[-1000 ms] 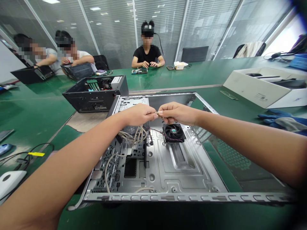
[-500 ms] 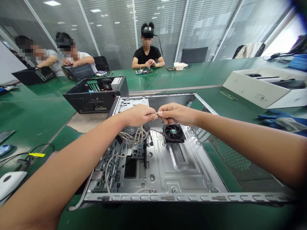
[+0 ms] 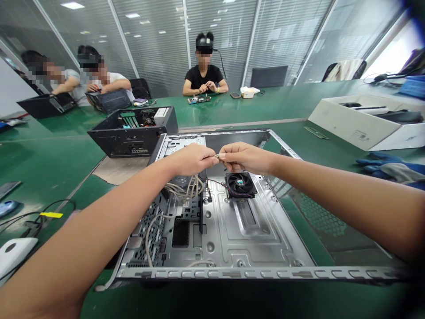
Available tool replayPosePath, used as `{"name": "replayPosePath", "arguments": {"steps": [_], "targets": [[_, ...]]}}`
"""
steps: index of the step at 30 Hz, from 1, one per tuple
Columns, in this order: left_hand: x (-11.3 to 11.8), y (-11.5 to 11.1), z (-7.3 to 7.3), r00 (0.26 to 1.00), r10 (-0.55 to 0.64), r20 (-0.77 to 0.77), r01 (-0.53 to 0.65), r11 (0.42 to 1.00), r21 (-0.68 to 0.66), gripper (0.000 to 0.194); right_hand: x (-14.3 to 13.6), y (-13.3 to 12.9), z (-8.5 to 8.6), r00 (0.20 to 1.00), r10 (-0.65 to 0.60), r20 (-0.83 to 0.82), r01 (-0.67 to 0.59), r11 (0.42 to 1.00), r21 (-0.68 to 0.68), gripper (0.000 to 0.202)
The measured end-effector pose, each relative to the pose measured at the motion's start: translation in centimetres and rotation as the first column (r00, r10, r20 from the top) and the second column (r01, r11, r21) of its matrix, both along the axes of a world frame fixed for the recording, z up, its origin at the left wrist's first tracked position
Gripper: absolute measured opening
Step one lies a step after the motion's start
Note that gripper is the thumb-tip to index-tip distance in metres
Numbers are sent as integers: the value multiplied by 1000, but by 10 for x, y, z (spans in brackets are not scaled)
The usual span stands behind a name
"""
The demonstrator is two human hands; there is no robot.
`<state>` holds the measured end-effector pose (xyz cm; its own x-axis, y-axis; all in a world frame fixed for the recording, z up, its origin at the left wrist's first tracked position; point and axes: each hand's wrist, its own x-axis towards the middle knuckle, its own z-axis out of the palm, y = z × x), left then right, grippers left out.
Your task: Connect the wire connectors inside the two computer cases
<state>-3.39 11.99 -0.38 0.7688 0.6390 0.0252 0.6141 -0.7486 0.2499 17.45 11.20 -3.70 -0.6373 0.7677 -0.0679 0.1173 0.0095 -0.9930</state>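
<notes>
An open metal computer case [image 3: 265, 239] lies flat on the green table. Above its far half, my left hand [image 3: 195, 159] and my right hand [image 3: 244, 158] meet, both pinching a thin beige cable [image 3: 217, 156]. Beneath my left hand a bundle of beige cables [image 3: 191, 189] hangs at the drive cage. A black fan [image 3: 240, 184] with a dark red-and-black wire sits on the case floor just below my right hand. One beige cable [image 3: 148, 239] curves down along the case's left side.
A black computer case [image 3: 129, 139] stands at the back left. A white box [image 3: 361, 126] and blue gloves [image 3: 398, 170] lie on the right. Cables, a mouse [image 3: 8, 207] and a white device [image 3: 16, 252] are at the left. Three people sit across the table [image 3: 252, 113].
My hands and the cable between them have barely moved. Across the table, the hands of the person in black have shifted slightly.
</notes>
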Motion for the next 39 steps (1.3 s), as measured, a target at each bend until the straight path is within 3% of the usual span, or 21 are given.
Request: {"name": "replayPosePath", "arguments": {"steps": [11,19,39], "targets": [[-1,1,-1,998,2,61,2,998,-68,40,-1,1,-2,998,-59,24,57,995,86,22],[0,1,0,1000,18,2,-18,999,-49,36,-1,3,-2,996,-71,60,62,988,141,19],[-2,4,-2,998,-31,48,32,999,-6,35,-1,2,-2,997,-50,55,42,991,128,20]]}}
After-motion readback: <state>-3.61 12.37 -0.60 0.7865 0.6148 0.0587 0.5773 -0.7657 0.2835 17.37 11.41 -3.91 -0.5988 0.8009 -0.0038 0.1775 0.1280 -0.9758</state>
